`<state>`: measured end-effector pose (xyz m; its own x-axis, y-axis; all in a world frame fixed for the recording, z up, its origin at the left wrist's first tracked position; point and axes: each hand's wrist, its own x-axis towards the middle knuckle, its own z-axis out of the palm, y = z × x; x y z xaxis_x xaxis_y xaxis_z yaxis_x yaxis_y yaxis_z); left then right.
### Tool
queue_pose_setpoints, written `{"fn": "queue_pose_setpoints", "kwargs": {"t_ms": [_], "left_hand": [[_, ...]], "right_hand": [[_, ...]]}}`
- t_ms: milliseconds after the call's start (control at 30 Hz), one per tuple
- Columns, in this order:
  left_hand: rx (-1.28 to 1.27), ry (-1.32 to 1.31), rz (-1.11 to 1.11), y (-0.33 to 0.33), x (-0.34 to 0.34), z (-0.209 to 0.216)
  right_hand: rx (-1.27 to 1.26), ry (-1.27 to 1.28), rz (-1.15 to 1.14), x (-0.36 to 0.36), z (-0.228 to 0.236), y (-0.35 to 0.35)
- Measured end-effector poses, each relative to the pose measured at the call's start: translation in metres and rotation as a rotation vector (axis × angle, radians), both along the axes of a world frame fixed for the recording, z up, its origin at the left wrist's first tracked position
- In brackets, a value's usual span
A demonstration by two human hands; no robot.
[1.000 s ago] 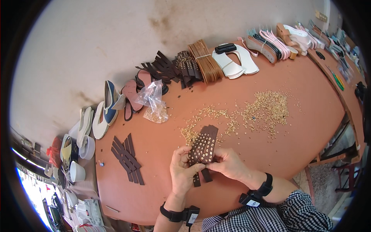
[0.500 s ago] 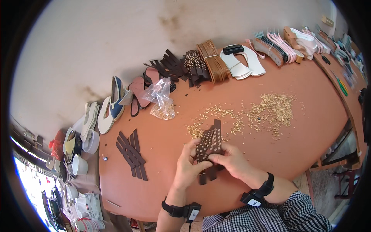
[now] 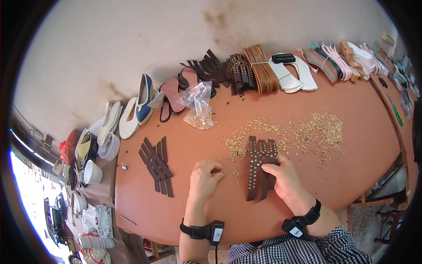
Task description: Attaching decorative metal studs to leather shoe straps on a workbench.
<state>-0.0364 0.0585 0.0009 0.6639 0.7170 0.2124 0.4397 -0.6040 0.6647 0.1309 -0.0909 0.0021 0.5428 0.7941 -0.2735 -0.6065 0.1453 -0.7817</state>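
My right hand (image 3: pixel 288 179) grips a dark brown strappy shoe upper (image 3: pixel 255 169) set with rows of metal studs, thumb on its front face. The upper stands nearly upright above the table, its strap ends pointing away from me. Apart from it, to the left, my left hand (image 3: pixel 205 178) is closed in a pinch over the bare tabletop. A tiny glint shows at its fingertips, too small to name. Small gold studs (image 3: pixel 323 132) lie scattered beyond both hands. Off to the left rests another brown strappy upper (image 3: pixel 156 165), with no studs visible.
On the brown table (image 3: pixel 211 220), a clear plastic bag (image 3: pixel 200 112) holds more studs. Along the wall stand shoe soles (image 3: pixel 173 94), studded uppers (image 3: pixel 241 72), a tan strap bundle (image 3: pixel 262 70) and white cut-outs (image 3: pixel 303 75). A white cup (image 3: pixel 92 172) is at the left.
My left hand has let go of the studded upper and moved left. My right hand has shifted right with the upper, whose studded face now shows more fully. The view has shifted slightly.
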Motion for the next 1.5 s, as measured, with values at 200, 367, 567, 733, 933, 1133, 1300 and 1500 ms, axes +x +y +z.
{"fn": "queue_pose_setpoints", "kwargs": {"t_ms": [200, 367, 567, 733, 933, 1133, 1300, 1500], "left_hand": [[0.086, -0.029, -0.09, -0.015, 0.017, 0.001], [0.17, -0.024, -0.14, -0.015, 0.024, -0.008], [0.183, 0.089, -0.089, -0.016, 0.034, -0.009], [0.42, 0.223, -0.07, -0.02, 0.038, -0.011], [0.52, 0.313, -0.186, -0.02, 0.034, 0.003], [0.336, 0.184, -0.189, -0.02, 0.028, 0.002], [0.331, 0.171, -0.086, -0.018, 0.03, -0.006], [0.05, 0.033, -0.105, -0.008, 0.015, -0.003]], "right_hand": [[-0.009, 0.0, -0.03, 0.0, 0.001, 0.0], [-0.001, 0.018, -0.023, -0.003, 0.0, 0.0], [0.031, 0.153, 0.046, -0.002, -0.003, -0.002], [0.028, 0.156, 0.067, -0.004, -0.002, -0.001], [0.032, 0.138, 0.047, -0.001, -0.006, -0.001], [0.011, 0.123, 0.047, -0.004, -0.004, -0.001], [0.045, 0.125, 0.057, 0.0, -0.007, -0.001], [0.025, 0.128, 0.009, 0.003, 0.0, -0.001]]}}
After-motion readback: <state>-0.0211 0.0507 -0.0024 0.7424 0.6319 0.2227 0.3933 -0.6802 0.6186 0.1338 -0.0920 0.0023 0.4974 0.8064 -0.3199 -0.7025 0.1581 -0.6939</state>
